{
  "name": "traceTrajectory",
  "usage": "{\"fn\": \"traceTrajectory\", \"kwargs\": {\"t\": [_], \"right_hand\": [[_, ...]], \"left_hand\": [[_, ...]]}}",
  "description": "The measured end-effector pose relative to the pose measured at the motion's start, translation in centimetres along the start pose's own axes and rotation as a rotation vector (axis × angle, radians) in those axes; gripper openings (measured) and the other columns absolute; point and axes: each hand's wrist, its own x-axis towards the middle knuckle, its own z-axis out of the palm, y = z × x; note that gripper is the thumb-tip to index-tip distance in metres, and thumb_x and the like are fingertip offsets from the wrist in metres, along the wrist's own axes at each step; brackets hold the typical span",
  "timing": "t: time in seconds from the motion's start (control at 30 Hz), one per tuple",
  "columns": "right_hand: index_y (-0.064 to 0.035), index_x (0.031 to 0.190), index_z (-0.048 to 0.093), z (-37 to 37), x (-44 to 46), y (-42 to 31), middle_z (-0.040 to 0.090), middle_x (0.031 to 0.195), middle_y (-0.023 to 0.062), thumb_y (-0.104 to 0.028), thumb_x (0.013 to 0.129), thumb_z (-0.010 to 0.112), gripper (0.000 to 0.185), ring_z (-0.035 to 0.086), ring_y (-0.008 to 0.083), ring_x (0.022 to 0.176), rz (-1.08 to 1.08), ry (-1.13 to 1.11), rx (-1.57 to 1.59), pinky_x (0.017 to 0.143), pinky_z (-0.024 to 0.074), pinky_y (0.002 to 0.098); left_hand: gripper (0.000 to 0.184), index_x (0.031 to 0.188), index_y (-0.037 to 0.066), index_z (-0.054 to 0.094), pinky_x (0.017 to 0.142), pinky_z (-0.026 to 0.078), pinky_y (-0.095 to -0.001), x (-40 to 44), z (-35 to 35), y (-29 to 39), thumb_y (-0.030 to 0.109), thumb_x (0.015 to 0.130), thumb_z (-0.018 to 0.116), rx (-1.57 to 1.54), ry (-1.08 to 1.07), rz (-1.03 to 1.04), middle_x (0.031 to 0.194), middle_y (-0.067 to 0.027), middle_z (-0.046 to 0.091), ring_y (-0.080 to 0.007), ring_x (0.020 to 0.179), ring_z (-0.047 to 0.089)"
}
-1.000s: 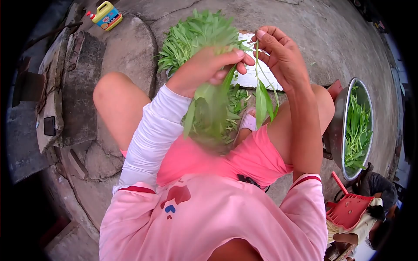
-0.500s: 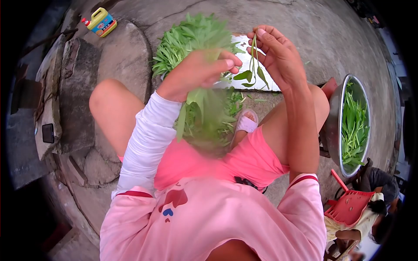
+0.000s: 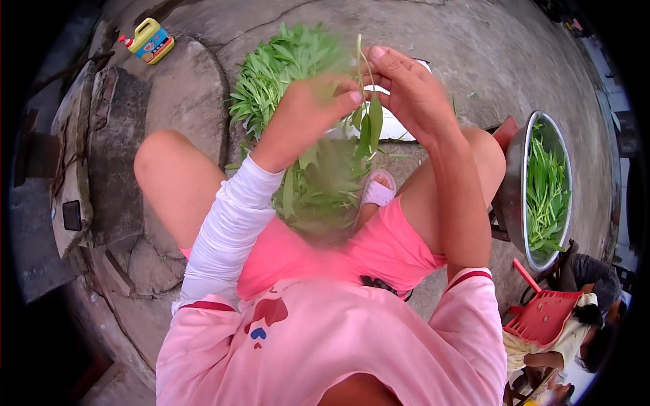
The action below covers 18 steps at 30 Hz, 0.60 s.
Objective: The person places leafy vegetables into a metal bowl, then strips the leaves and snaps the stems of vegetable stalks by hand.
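Both hands are raised in front of me around a leafy stem of water spinach (image 3: pixel 372 122), its leaves hanging down. My right hand (image 3: pixel 414 91) grips the stem between thumb and fingers. Thumb and forefinger of my left hand (image 3: pixel 308 115) close at the stem's other side; a blurry smear over the view partly hides these fingertips. Behind my left hand lies a big heap of water spinach (image 3: pixel 271 74), beside a white board (image 3: pixel 396 125) on the ground. More loose leaves and bits (image 3: pixel 291 193) lie below my hands, between my legs, blurred in the middle.
A metal basin (image 3: pixel 526 196) of greens stands tilted in view at my right. Beyond it is a red plastic chair (image 3: pixel 545 317) near another person (image 3: pixel 575 338). A yellow jug (image 3: pixel 150 42) stands at upper left, and a dark phone-like object (image 3: pixel 72 215) lies on a stone ledge.
My right hand has moved left with the stem, bringing it against my left fingertips. The left hand has shifted only slightly. The whole view has moved a little.
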Motion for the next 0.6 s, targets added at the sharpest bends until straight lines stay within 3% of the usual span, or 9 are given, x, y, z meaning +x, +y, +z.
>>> {"fn": "traceTrajectory", "kwargs": {"t": [0.13,0.23,0.43,0.53,0.6], "right_hand": [[-0.0023,0.101,0.058,0.0,-0.2,0.4,0.058,0.086,-0.0012,-0.026,0.089,0.060,0.027,0.054,0.0085,0.078,-0.063,-0.076,-0.316,0.081,0.0442,0.0273],[-0.0037,0.097,0.058,0.2,-0.2,0.2,0.058,0.083,-0.0011,-0.023,0.089,0.059,0.021,0.054,0.0077,0.077,-0.010,-0.051,-0.215,0.078,0.0440,0.0249],[-0.0050,0.096,0.058,-0.2,0.2,0.3,0.056,0.080,-0.0026,-0.022,0.090,0.059,0.019,0.052,0.0045,0.073,0.027,-0.048,-0.172,0.072,0.0444,0.0232],[-0.0059,0.085,0.060,0.0,0.0,0.1,0.056,0.074,-0.0006,-0.024,0.084,0.061,0.018,0.050,0.0068,0.071,0.032,0.012,-0.163,0.070,0.0392,0.0231],[-0.0062,0.085,0.060,0.0,-0.1,0.0,0.056,0.076,-0.0008,-0.023,0.084,0.061,0.017,0.051,0.0068,0.072,0.019,0.028,-0.119,0.072,0.0397,0.0233]], "left_hand": [[0.022,0.098,0.006,0.063,0.045,0.026,-0.0174,-0.3,-1.0,0.9,0.025,0.090,0.060,0.060,-0.010,-0.041,0.075,0.0048,0.059,0.0002,0.051,0.034],[0.024,0.102,0.004,0.063,0.043,0.025,-0.0168,-0.2,-1.4,1.2,0.024,0.091,0.057,-0.136,-0.051,-0.237,0.078,0.0025,0.061,0.0002,0.050,0.033],[0.026,0.106,0.003,0.062,0.042,0.024,-0.0162,-0.1,-2.2,0.8,0.025,0.091,0.057,-0.334,-0.214,-0.258,0.083,0.0007,0.063,0.0009,0.050,0.032],[0.028,0.106,0.004,0.061,0.043,0.024,-0.0159,-0.2,-2.0,1.1,0.027,0.091,0.057,-0.234,-0.196,-0.242,0.084,0.0009,0.063,0.0006,0.050,0.032],[0.029,0.105,0.004,0.062,0.043,0.025,-0.0157,-0.2,-2.0,1.2,0.029,0.091,0.057,-0.200,-0.224,-0.224,0.085,0.0011,0.063,0.0007,0.049,0.032]]}}
